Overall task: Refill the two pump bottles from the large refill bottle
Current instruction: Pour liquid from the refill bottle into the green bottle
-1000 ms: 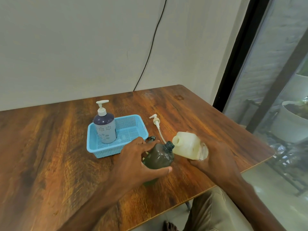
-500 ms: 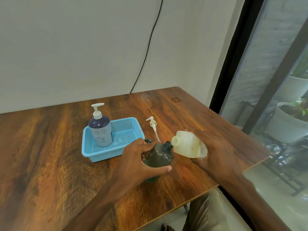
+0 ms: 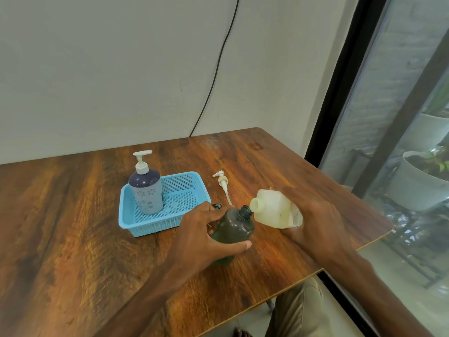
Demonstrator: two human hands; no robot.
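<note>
Left hand [image 3: 206, 235] wraps the dark pump bottle [image 3: 234, 228], thumb across the front and fingers curled round the back. The bottle's neck is open, and it sits toward the desk's [image 3: 73, 239] near edge. Right hand [image 3: 315, 222] grips the pale refill bottle [image 3: 272, 211], tipped on its side, its mouth just beside that open neck. A loose pump head [image 3: 222, 182] lies flat behind them. Further left, the blue basket [image 3: 167, 221] carries the second pump bottle [image 3: 145, 190] upright in its left end, pump fitted.
</note>
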